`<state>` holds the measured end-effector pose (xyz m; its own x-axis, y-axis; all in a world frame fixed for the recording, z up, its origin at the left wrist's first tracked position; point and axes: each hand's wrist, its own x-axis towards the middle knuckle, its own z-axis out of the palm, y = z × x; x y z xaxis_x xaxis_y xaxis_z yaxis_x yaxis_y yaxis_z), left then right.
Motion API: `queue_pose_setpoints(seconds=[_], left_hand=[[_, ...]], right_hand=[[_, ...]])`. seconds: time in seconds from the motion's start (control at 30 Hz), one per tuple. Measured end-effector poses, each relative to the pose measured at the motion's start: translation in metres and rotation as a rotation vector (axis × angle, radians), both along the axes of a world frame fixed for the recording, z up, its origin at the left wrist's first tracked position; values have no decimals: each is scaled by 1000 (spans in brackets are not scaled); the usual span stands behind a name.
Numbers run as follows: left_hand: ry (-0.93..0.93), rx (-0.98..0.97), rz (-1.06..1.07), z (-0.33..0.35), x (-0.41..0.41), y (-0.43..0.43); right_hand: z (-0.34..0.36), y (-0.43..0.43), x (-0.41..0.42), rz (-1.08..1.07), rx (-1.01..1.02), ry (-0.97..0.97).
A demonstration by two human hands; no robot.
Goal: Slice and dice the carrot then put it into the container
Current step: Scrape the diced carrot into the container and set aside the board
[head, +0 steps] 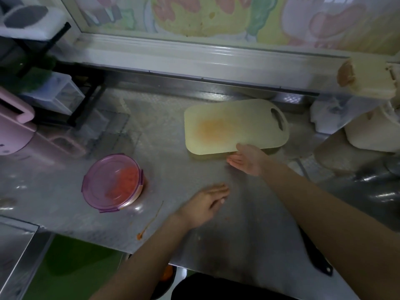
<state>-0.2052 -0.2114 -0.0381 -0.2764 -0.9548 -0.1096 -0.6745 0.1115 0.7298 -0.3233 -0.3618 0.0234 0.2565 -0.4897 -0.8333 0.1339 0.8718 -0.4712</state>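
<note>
A round container with a purple lid on it stands on the steel counter at the left; orange diced carrot shows through the lid. A pale cutting board with an orange stain is tilted up off the counter at the middle right. My right hand grips its near edge, thumb on top and fingers under it. My left hand lies flat on the counter, palm down, fingers apart, holding nothing. A black-handled knife lies on the counter under my right forearm, mostly hidden.
A thin carrot peel strip lies near the counter's front edge. A pink appliance and a black rack with clear drawers stand at the left. A cream jug sits at the right. A steel backsplash and window frame run behind.
</note>
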Motion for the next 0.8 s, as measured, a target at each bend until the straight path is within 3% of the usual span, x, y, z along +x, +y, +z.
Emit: queue_pose_setpoints(seconds=[0.1, 0.2, 0.27, 0.37, 0.47, 0.67, 0.8], left_hand=[[112, 63, 136, 8, 3, 18], [203, 16, 323, 18, 25, 31], [119, -127, 436, 17, 47, 44], [-195, -223, 613, 4, 73, 67], [-370, -9, 753, -5, 75, 84], [-186, 42, 591, -6, 50, 87], [-49, -49, 454, 9, 31, 95]], right_hand=[[-7, 13, -11, 163, -242, 164], [-23, 39, -43, 336, -779, 585], [-38, 62, -70, 520, -1011, 785], [-66, 97, -93, 815, -1076, 900], [-73, 128, -82, 872, -1176, 928], [-75, 177, -37, 1144, -1337, 737], [-71, 186, -28, 1298, -1417, 627]])
